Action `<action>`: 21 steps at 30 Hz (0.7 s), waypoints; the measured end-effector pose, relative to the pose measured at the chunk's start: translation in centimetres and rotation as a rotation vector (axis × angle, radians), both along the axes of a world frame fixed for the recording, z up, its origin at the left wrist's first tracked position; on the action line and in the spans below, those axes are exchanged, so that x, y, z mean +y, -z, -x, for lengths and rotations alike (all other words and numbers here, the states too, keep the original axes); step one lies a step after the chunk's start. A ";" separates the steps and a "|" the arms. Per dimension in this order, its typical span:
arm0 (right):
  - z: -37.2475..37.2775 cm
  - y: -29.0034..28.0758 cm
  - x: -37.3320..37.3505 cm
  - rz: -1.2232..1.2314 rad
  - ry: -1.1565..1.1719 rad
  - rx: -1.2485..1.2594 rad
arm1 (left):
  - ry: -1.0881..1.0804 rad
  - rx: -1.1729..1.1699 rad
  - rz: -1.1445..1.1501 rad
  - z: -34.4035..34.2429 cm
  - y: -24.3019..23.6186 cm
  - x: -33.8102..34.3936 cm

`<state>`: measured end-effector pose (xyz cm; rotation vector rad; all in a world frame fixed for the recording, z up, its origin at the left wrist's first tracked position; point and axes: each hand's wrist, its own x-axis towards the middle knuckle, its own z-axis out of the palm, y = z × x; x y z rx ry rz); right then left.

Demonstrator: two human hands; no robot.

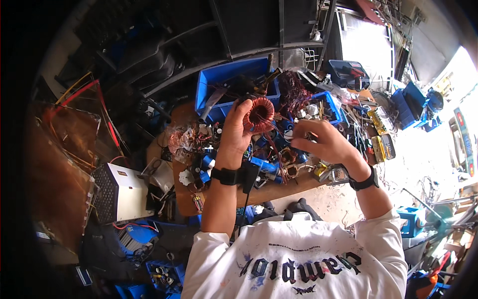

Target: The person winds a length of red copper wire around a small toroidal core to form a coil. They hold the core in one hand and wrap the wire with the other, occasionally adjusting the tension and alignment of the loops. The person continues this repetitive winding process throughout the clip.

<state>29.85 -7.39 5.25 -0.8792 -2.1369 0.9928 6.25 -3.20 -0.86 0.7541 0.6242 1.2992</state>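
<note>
Copper-wound toroid coil (260, 113) held up in left hand (235, 133), fingers closed around its outer rim, above cluttered wooden bench (279, 188). Right hand (323, 142) just beside it, fingertips pinched shut; whether on a loose wire end, cannot tell. Coil looks dense, rigid, heavy for its size; enamel windings scratch easily, so grip by rim, not strands. Blue bin (226, 82) beyond left hand; blue capacitors (261, 164) below both.

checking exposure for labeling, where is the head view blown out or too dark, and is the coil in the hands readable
Head view: the floor at right is blown out by sunlight; the left side sinks into deep shadow; the copper toroid coil in the left hand is evenly lit and sharp; edges bend toward the rim.
</note>
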 end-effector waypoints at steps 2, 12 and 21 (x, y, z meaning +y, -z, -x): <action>0.3 -1.3 0.0 0.012 0.071 -0.074 | -0.046 0.077 -0.019 -1.6 -1.1 -0.7; -4.5 -1.5 1.0 -0.097 0.184 0.054 | -0.215 0.317 -0.181 -9.3 -5.5 -3.1; -13.4 -2.1 1.7 -0.169 -0.018 0.084 | -0.225 0.182 -0.114 -11.5 -5.7 -4.6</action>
